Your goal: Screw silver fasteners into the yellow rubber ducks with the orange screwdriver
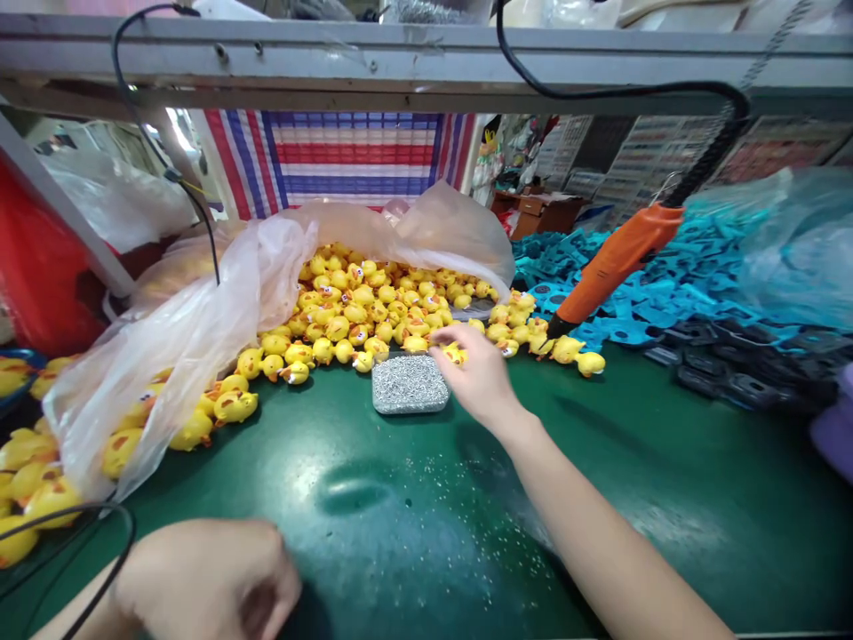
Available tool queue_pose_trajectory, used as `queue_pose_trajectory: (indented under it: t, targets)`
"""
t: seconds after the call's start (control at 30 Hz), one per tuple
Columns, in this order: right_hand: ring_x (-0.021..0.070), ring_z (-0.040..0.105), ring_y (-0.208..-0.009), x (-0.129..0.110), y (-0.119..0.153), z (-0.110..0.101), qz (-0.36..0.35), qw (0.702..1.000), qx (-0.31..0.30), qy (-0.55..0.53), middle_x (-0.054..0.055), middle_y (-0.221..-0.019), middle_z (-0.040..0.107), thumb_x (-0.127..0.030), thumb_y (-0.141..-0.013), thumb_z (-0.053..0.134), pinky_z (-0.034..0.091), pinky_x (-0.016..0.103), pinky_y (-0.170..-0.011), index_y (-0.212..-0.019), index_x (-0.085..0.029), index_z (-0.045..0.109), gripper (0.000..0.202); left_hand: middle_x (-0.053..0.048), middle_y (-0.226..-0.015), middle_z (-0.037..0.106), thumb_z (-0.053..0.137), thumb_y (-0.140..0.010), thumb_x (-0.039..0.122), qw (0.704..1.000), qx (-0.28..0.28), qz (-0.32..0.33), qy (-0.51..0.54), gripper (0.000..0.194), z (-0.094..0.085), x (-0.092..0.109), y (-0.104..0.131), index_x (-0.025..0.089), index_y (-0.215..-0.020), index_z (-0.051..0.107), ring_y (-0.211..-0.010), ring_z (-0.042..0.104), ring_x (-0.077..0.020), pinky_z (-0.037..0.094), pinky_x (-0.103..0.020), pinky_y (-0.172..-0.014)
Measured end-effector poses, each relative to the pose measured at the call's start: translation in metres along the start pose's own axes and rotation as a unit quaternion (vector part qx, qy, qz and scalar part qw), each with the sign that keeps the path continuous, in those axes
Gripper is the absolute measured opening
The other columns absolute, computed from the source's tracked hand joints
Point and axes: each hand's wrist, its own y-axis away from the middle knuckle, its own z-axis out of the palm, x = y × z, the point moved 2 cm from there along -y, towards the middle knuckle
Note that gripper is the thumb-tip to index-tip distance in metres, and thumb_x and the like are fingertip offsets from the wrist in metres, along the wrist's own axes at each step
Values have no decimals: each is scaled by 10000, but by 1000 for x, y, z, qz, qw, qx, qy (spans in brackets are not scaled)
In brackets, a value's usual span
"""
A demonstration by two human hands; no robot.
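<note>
My right hand [481, 380] reaches to the front edge of a heap of small yellow toy ducks [360, 307]. Its thumb and fingers are curled around one toy duck [456, 354], partly covered by them. Just left of that hand stands a small clear box [410, 409] filled with tiny silvery metal pieces, probably screws. At the lower left, my left hand [213, 569] is closed above the green tabletop [373, 560]. Its fingertips are turned away, so whatever they may hold is hidden.
An orange electric screwdriver [617, 262] hangs on a black cable at the right. Behind it lie bright blue plastic parts [720, 258] and black parts [739, 364]. Clear plastic bags [233, 302] drape the ducks. A metal beam [400, 58] crosses above. Tiny specks dot the tabletop.
</note>
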Motion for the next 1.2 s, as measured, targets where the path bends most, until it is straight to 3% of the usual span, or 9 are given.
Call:
queue_pose_trajectory:
  t: [0.03, 0.1, 0.2, 0.3, 0.43, 0.6, 0.8, 0.97, 1.2]
  targets:
    - [219, 611, -1007, 0, -5, 15, 4, 996, -89, 7, 85, -1029, 676, -172, -873, 540, 443, 380, -908, -966, -181, 642, 139, 57, -537, 520, 675, -587, 234, 997, 71, -26, 0, 159, -8, -2, -5, 215, -570, 518, -511, 470, -134, 311, -230, -475]
    - [245, 627, -1008, 1, -14, 42, 10, 983, -182, 25, 95, -1007, 703, -140, -801, 651, 438, 387, -906, -907, -175, 690, 118, 17, -676, 597, 619, -686, 301, 967, 247, -55, -32, 112, -30, -5, -20, 208, -719, 566, -646, 559, -172, 380, -240, -558]
    - [255, 637, -982, 2, -20, 70, 19, 968, -244, 53, 97, -945, 712, -152, -783, 702, 424, 439, -936, -857, -160, 706, 74, -114, -1039, 617, 523, -791, 316, 841, 499, -151, -141, 279, -67, -13, -49, 160, -1020, 556, -882, 624, -258, 453, -314, -704]
    - [204, 638, -962, 5, -21, 82, 27, 958, -277, 67, 63, -996, 684, -270, -882, 628, 478, 441, -923, -958, -146, 667, 151, -221, -1199, 532, 488, -833, 348, 740, 590, -265, -182, 437, -96, -27, -78, 114, -1203, 470, -1041, 593, -356, 477, -391, -746]
    - [198, 630, -992, 18, -23, 83, 55, 961, -265, 58, 78, -1138, 632, -351, -924, 568, 536, 418, -865, -1130, -151, 601, 289, -238, -1183, 549, 514, -822, 351, 731, 597, -299, -141, 472, -114, -47, -105, 104, -1220, 455, -1043, 591, -383, 486, -414, -748]
    - [159, 633, -855, 34, -25, 78, 78, 970, -228, -10, 45, -931, 672, -266, -917, 571, 513, 352, -811, -951, -137, 646, 154, -196, -1157, 565, 490, -812, 292, 725, 619, -279, -119, 409, -115, -47, -106, 137, -1189, 476, -959, 621, -325, 481, -378, -732]
    - [171, 603, -768, 28, -28, 71, 102, 973, -171, -118, 58, -794, 683, -125, -829, 575, 432, 312, -753, -789, -147, 663, 99, -42, -951, 562, 573, -644, 191, 718, 690, -93, 31, 269, -98, -8, -95, 217, -910, 539, -876, 582, -228, 453, -310, -726]
    - [163, 612, -757, 0, -28, 60, 105, 952, -148, -247, 42, -815, 686, -201, -815, 569, 467, 298, -730, -822, -153, 658, 101, 65, -677, 470, 571, -485, 139, 749, 599, 108, 261, 321, -77, 15, -102, 210, -786, 485, -573, 421, -97, 341, -206, -531]
    - [147, 633, -733, -36, -17, 51, 95, 871, -238, -419, 18, -787, 694, -229, -731, 666, 505, 277, -714, -755, -160, 703, 82, 92, -595, 452, 567, -438, 119, 764, 521, 161, 345, 305, -64, 18, -113, 194, -719, 475, -526, 372, -70, 311, -181, -476]
